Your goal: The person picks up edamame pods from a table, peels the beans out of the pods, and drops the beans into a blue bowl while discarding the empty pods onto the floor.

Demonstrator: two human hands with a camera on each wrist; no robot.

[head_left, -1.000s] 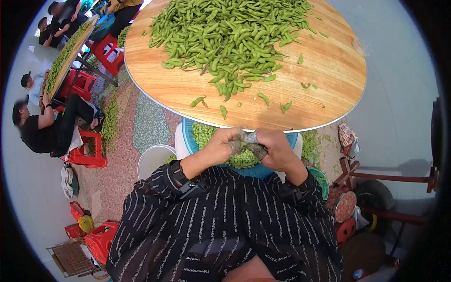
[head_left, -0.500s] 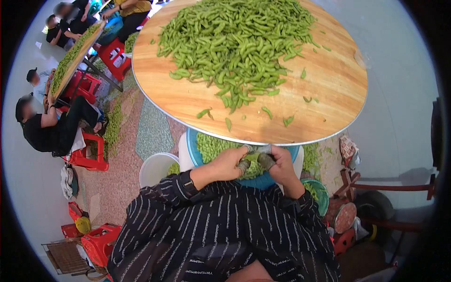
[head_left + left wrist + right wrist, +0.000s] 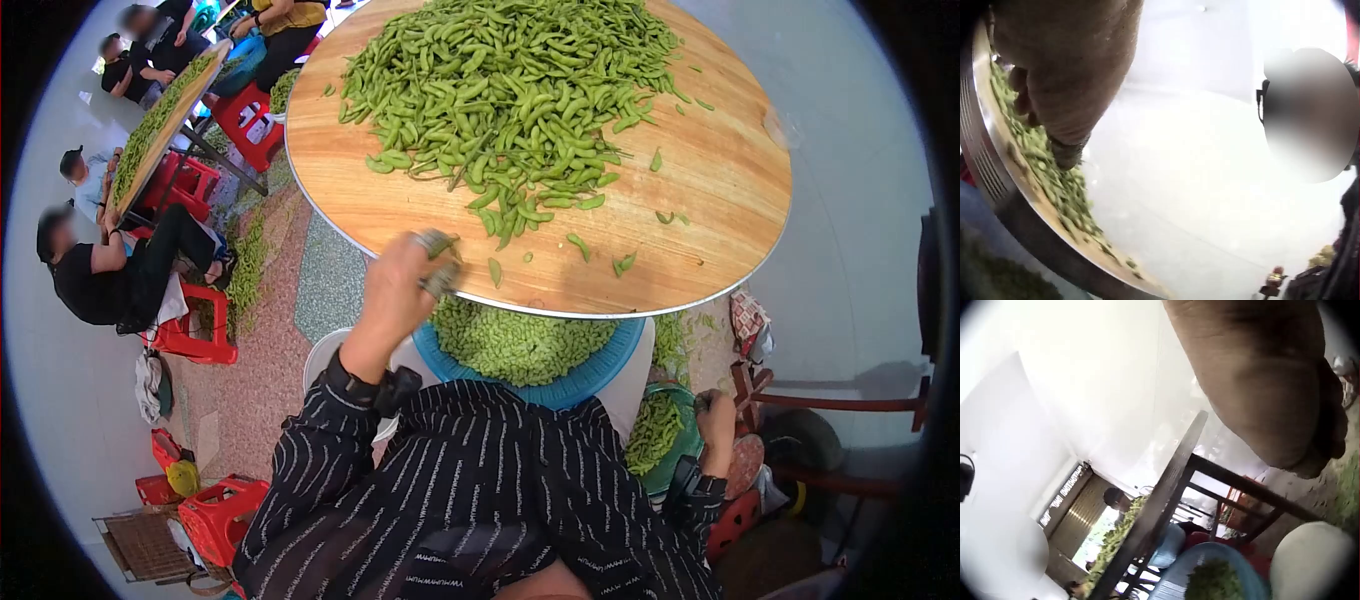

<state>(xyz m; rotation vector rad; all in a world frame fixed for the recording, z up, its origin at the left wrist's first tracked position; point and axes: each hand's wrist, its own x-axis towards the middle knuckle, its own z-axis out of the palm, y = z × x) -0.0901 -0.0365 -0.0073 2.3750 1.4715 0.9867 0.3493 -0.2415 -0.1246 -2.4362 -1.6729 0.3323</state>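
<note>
My left hand (image 3: 396, 285) reaches over the near left edge of the round wooden table (image 3: 690, 240). Its wrapped thumb and finger stand apart around a green bean pod (image 3: 452, 246). A large heap of green bean pods (image 3: 510, 90) covers the table's far part. In the left wrist view, the thumb (image 3: 1067, 153) overlaps the heap. Out to the right, my right hand (image 3: 716, 425) hangs at the outer rim of a green basket (image 3: 690, 448) with pods inside; what its curled fingers hold cannot be told. A blue basin (image 3: 575, 385) of shelled beans (image 3: 520, 345) sits under the table's near edge.
A white bucket (image 3: 322, 360) stands left of the basin. At the left, several people sit by another pod-covered table (image 3: 165, 120) with red stools (image 3: 195, 325). Pods litter the floor on both sides. Wooden furniture legs (image 3: 830, 395) and a tyre lie at the right.
My hands were together above the basin and have parted. The left went forward and left onto the table edge; the right swung out right beside the green basket.
</note>
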